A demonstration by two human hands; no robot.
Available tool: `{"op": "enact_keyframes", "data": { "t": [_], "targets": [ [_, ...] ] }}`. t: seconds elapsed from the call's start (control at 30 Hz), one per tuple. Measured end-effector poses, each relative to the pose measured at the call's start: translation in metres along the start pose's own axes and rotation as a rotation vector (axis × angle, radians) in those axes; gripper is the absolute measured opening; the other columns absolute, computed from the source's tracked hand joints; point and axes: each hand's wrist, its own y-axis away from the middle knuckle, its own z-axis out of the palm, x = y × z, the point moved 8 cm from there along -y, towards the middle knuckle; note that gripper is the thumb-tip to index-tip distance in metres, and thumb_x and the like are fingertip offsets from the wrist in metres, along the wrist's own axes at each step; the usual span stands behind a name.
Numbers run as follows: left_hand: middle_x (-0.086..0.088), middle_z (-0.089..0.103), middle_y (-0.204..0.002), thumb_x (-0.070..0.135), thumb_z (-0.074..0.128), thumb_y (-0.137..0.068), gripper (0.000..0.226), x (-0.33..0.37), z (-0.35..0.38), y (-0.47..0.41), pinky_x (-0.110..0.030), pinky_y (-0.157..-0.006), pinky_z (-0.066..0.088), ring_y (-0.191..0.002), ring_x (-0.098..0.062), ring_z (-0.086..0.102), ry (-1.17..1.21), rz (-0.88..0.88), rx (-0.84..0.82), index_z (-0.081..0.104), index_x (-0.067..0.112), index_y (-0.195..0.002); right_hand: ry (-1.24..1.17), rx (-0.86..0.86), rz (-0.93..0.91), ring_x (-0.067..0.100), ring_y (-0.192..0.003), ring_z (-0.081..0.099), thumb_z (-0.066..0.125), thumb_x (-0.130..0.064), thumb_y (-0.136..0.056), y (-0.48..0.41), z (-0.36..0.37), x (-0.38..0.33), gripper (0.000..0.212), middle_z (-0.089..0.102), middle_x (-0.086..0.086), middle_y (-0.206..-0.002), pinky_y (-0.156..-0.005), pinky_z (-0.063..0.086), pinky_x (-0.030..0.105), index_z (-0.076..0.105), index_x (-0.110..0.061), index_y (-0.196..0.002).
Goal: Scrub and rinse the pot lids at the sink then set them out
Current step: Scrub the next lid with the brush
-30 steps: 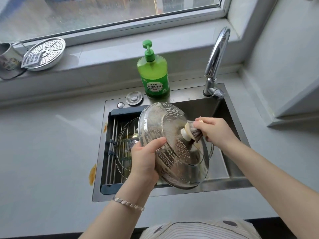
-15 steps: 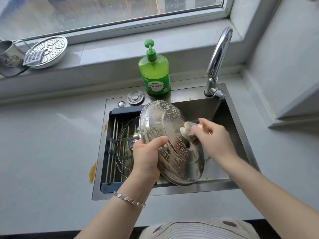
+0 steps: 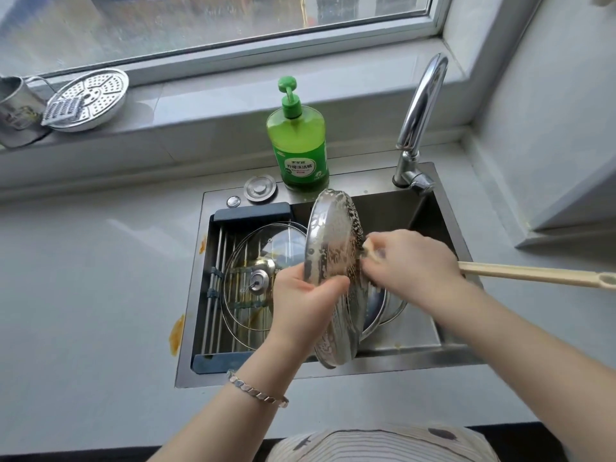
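Observation:
A soapy steel pot lid (image 3: 333, 248) stands nearly on edge over the sink (image 3: 333, 371). My left hand (image 3: 300, 301) grips its near left rim, thumb across the front. My right hand (image 3: 413, 265) holds a dish brush against the lid's right face; the brush's long beige handle (image 3: 533, 273) sticks out to the right, and its bristles are mostly hidden. A glass lid (image 3: 253, 261) with a metal knob lies flat on the roll-up rack (image 3: 216, 295) in the sink's left half. Part of another lid's rim (image 3: 383, 311) shows behind the steel one.
A green dish-soap bottle (image 3: 300, 145) stands on the sink's back ledge beside a round drain stopper (image 3: 260, 188). The chrome faucet (image 3: 423, 105) rises at the back right. On the windowsill at left sit a perforated steamer plate (image 3: 90, 98) and a metal mug (image 3: 13, 108). Grey counter surrounds the sink.
The steel lid has turned from facing me to nearly edge-on. My right hand slid with the brush across its right face, and the brush's long handle now shows at right.

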Motion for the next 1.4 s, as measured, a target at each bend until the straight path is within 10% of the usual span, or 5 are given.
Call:
{"op": "enact_keyframes", "data": {
  "t": [0.37, 0.6, 0.83, 1.0, 1.4],
  "targets": [
    [-0.008, 0.073, -0.072, -0.005, 0.067, -0.073, 0.017, -0.018, -0.024, -0.014, -0.035, -0.058, 0.057, -0.07, -0.026, 0.072, 0.383, -0.206, 0.27, 0.071, 0.011, -0.07, -1.404, -0.141, 0.558, 0.009, -0.037, 0.032, 0.058, -0.029, -0.087, 0.008, 0.059, 0.028, 0.019, 0.039, 0.002, -0.057, -0.035, 0.019, 0.014, 0.057, -0.013, -0.077],
    [-0.007, 0.074, -0.076, 0.028, 0.076, -0.075, 0.022, -0.036, -0.028, -0.017, -0.046, -0.074, 0.058, -0.076, -0.028, 0.071, 0.407, -0.33, 0.415, 0.067, 0.01, -0.082, -0.407, 0.25, -0.019, 0.017, -0.097, 0.056, 0.033, -0.052, -0.092, 0.041, 0.006, -0.028, 0.052, 0.05, -0.009, -0.115, -0.074, 0.041, 0.033, 0.039, -0.031, -0.139],
    [-0.009, 0.074, -0.078, 0.019, 0.072, -0.08, 0.006, -0.019, -0.019, -0.017, -0.035, -0.061, 0.059, -0.076, -0.027, 0.072, 0.412, -0.216, 0.357, 0.07, 0.015, -0.076, -0.828, 0.036, 0.31, 0.014, -0.112, 0.053, 0.059, -0.036, -0.088, 0.013, 0.034, 0.021, 0.047, 0.061, -0.007, -0.121, -0.083, 0.035, 0.025, 0.051, -0.024, -0.132],
    [-0.005, 0.074, -0.075, 0.014, 0.072, -0.079, 0.004, -0.005, -0.026, -0.024, -0.035, -0.065, 0.059, -0.074, -0.023, 0.072, 0.436, -0.187, 0.386, 0.068, 0.014, -0.077, -0.863, 0.145, 0.045, -0.001, -0.087, 0.06, 0.064, -0.045, -0.076, 0.022, 0.011, -0.01, 0.038, 0.066, -0.031, -0.085, -0.072, 0.047, 0.017, 0.055, -0.044, -0.113],
    [-0.005, 0.07, -0.074, 0.015, 0.074, -0.073, 0.02, 0.001, -0.053, -0.032, -0.03, -0.05, 0.055, -0.051, -0.014, 0.068, 0.57, -0.292, 0.647, 0.061, 0.01, -0.086, -0.761, 0.263, 0.003, 0.005, -0.076, 0.054, 0.063, -0.032, -0.086, 0.035, 0.003, -0.017, 0.046, 0.063, -0.014, -0.102, -0.074, 0.047, 0.023, 0.054, -0.023, -0.13]
  ]
}}
